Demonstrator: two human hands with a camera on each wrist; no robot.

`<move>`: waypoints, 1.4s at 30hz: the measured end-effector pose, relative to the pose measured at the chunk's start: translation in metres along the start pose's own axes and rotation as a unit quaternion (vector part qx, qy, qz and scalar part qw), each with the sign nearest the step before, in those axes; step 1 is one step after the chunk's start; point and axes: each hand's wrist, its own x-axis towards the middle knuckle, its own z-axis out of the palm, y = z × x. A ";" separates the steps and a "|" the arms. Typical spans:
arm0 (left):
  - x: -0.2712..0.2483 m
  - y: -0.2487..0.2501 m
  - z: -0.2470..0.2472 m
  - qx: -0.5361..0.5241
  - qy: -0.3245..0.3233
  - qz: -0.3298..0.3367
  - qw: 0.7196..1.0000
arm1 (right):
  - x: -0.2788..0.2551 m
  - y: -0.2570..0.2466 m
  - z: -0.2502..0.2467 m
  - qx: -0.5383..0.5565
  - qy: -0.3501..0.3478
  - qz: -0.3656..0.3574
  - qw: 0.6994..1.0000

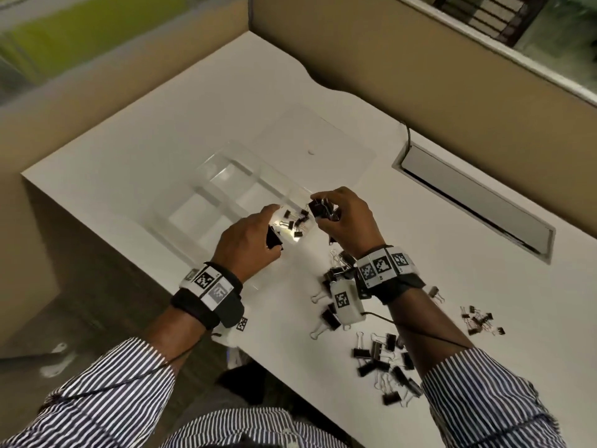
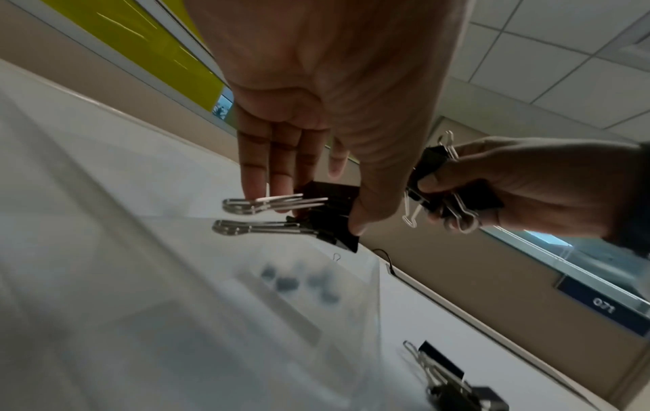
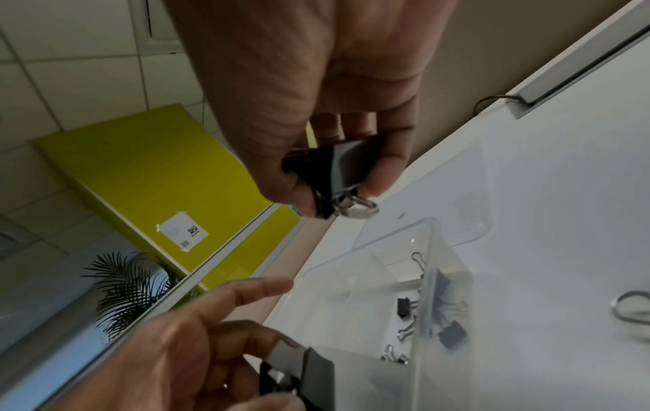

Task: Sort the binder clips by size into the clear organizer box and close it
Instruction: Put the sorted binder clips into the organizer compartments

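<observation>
Both hands hovered over the box (image 1: 226, 176) — left hand (image 1: 248, 240) pinched large clips (image 2: 327, 211), right hand (image 1: 345, 218) gripped more clips (image 3: 334, 172); small clips (image 1: 295, 219) lay below.

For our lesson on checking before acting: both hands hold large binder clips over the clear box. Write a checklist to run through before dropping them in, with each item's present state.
1. Organizer box open, lid lying flat behind it: ok.
2. Left hand grips large clips: ok.
3. Right hand grips large clips: ok.
4. Small clips occupy only one compartment: ok.
5. Empty compartments free for the large size: ok.
6. Which compartment the hands are over: cannot tell.
</observation>
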 end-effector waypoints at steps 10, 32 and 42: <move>-0.013 -0.038 -0.009 -0.048 0.004 0.025 0.999 | 0.015 -0.033 0.042 0.009 -0.020 0.005 1.000; -0.007 -0.085 -0.015 -0.035 0.106 0.068 0.991 | 0.006 -0.035 0.107 -0.159 -0.180 -0.079 0.968; -0.005 -0.083 -0.006 -0.004 0.083 0.057 0.995 | -0.001 -0.028 0.098 -0.176 -0.131 -0.150 0.964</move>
